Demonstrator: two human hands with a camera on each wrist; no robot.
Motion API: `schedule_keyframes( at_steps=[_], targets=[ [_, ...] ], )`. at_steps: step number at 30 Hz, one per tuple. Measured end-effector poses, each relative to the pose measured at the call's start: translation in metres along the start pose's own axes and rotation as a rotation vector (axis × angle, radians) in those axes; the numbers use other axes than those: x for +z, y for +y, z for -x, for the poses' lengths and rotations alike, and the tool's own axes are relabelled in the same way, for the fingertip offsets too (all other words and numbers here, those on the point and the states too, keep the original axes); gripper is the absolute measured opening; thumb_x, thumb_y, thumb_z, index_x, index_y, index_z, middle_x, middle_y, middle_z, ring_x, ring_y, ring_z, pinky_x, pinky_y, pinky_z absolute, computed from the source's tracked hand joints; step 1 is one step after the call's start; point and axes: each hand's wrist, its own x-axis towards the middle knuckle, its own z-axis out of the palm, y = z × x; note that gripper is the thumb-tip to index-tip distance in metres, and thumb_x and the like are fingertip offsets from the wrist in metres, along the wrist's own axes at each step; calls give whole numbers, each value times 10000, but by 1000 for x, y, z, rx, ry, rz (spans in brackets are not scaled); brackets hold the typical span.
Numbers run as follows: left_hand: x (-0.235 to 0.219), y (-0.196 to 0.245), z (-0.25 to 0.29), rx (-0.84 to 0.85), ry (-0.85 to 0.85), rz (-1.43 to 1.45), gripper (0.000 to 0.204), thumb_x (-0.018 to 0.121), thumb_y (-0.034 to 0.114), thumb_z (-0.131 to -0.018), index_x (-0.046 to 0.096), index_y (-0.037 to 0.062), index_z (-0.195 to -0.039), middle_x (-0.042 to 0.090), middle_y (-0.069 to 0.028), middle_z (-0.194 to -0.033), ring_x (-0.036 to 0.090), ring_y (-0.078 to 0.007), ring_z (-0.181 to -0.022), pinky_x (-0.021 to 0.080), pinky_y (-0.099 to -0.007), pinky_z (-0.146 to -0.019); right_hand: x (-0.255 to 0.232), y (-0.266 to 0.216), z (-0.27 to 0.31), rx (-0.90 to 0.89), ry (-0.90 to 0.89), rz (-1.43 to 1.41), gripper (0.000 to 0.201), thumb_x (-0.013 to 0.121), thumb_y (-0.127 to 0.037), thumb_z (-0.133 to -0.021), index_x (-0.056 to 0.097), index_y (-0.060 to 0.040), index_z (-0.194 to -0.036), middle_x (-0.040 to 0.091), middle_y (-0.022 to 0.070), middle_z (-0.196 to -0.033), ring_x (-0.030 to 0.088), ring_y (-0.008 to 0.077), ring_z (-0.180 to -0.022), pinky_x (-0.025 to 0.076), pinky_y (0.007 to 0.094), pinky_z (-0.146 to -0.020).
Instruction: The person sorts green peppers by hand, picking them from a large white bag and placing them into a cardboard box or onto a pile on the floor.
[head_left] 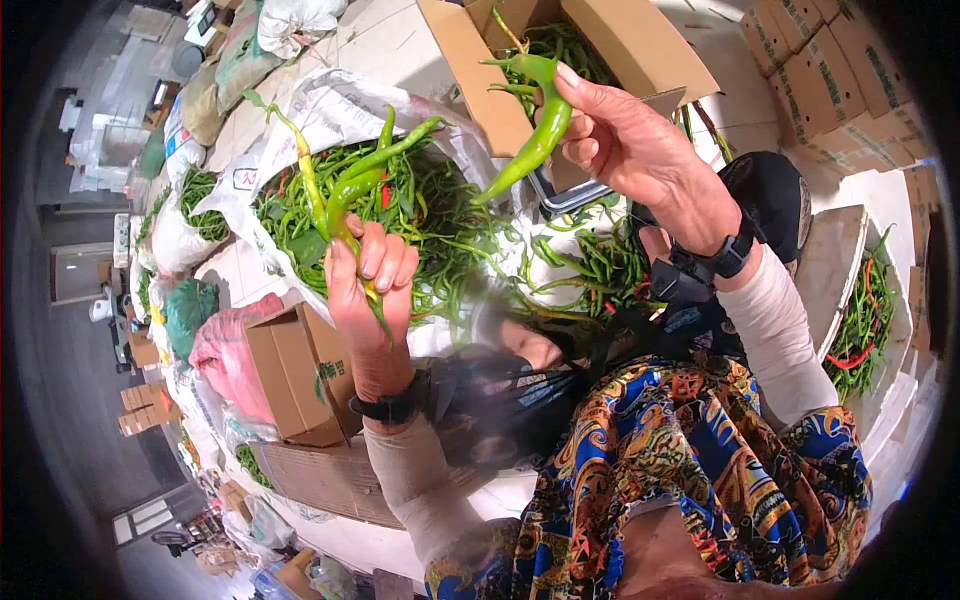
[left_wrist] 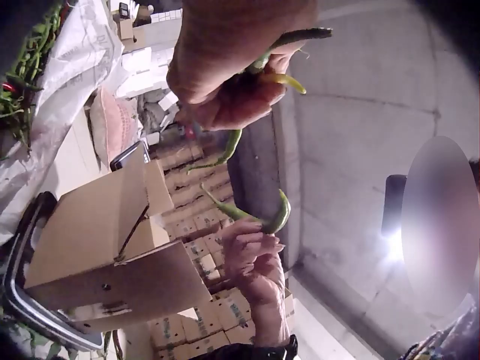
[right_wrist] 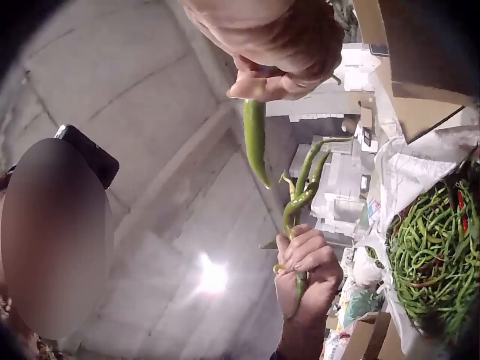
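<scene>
Raised over the pile of green peppers (head_left: 440,240), the left hand (head_left: 372,290) has its fingers curled round several long peppers (head_left: 352,188), one of them yellowish. The right hand (head_left: 640,150), higher and to the right, pinches a single bright green pepper (head_left: 545,130) between thumb and fingers. In the right wrist view that pepper (right_wrist: 256,142) hangs below the right hand (right_wrist: 274,45), and the left hand (right_wrist: 307,262) holds its bunch upright. The left wrist view shows the left hand (left_wrist: 232,75) close up and the right hand (left_wrist: 255,262) beyond, apart.
An open cardboard box (head_left: 460,70) holding peppers stands beyond the right hand. White sacking (head_left: 345,105) surrounds the pepper pile. A closed box (head_left: 300,375) is at the left, stacked cartons (head_left: 830,85) are at the upper right, and a white foam box (head_left: 838,270) with peppers is at the right.
</scene>
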Motion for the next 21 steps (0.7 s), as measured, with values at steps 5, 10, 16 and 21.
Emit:
schedule_keyframes(
  at_steps=[5, 10, 16, 21],
  targets=[
    [3, 2, 0, -12, 8, -7, 229, 362, 257, -1035, 482, 64, -1065, 370, 35, -715, 348, -62, -577, 314, -237, -586, 8, -2, 7, -26, -65, 58, 180, 688, -222, -881, 648, -59, -945, 610, -40, -740, 554, 20, -575, 466, 156, -524],
    [6, 1, 0, -5, 62, -48, 188, 440, 242, -1010, 518, 78, -1059, 382, 39, -696, 351, -59, -560, 306, -234, -547, 22, -7, 15, -38, -111, 173, 186, 687, -239, -882, 627, -65, -916, 607, -40, -732, 554, 21, -564, 481, 163, -530],
    [-1, 3, 2, -27, -8, 1, 278, 371, 288, -1031, 515, 58, -1092, 365, 38, -696, 349, -68, -571, 308, -234, -567, 18, -51, 3, -208, 43, 599, 230, 694, -265, -869, 643, -58, -956, 581, -35, -744, 546, 23, -617, 481, 171, -596],
    [4, 3, 2, -48, -61, -73, 262, 385, 268, -1024, 512, 48, -1088, 370, 29, -687, 347, -70, -557, 308, -238, -547, 22, -70, -16, -566, 377, 1218, 359, 599, -197, -909, 566, 41, -1176, 655, 36, -956, 614, 133, -862, 478, 238, -777]
  ],
)
